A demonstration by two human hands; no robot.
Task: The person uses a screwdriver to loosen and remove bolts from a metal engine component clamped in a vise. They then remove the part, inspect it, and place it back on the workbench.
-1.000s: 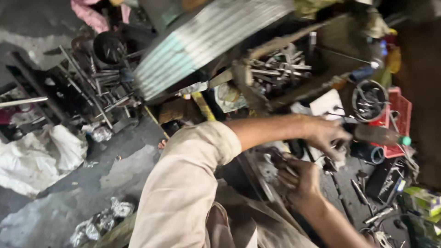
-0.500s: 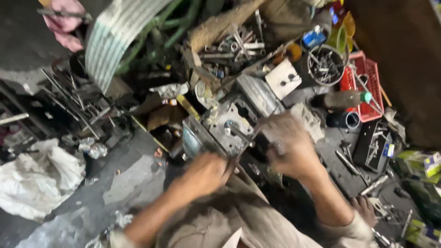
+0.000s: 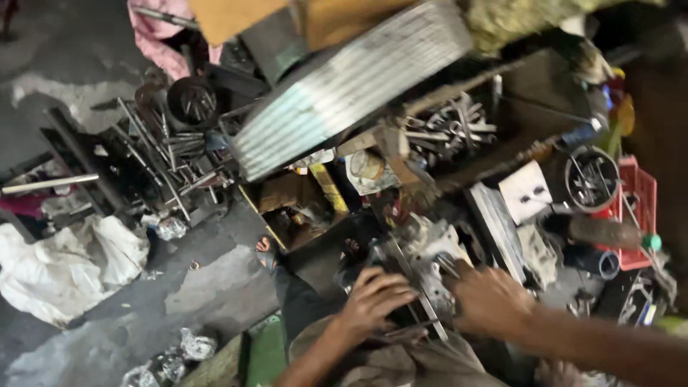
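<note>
Metal engine part (image 3: 423,261): grey casting, sat low centre of view, between both hands, over the lap.
Long axis: ran roughly 11 to 5 o'clock; upper end pointed toward 11, lower end hidden under the hands. Blurred, finer detail unreadable.
Left hand (image 3: 373,301): at 7 o'clock of the part, fingers curled over its lower left edge, pressed on it; whether anything was pinched, cannot tell.
Right hand (image 3: 491,301): at 4 o'clock of the part, palm down, fingers spread against its right side; grip closure unclear from blur.
Thin metal rod (image 3: 412,290): lay across the part, running 11 to 5, passing just beside the left hand's fingertips.
Foot in sandal (image 3: 266,251): at 9 o'clock of the part, on the grey floor (image 3: 107,337).
Corrugated metal sheet (image 3: 351,86): at 12 o'clock, tilted, well apart from the hands.
Pile of wrenches (image 3: 451,129): at 1 o'clock, above the part, on a cluttered shelf.
White switch plate (image 3: 527,192): at 2 o'clock, near the right hand.
Round tin of small parts (image 3: 591,179): at 2 o'clock, beside a red crate (image 3: 638,215).
White plastic bag (image 3: 64,265): far at 9 o'clock, on the floor.
Rack of metal rods (image 3: 165,150): at 10 o'clock.
In the way: clutter crowded the part on its 12 to 3 side; the hands covered its lower end.
</note>
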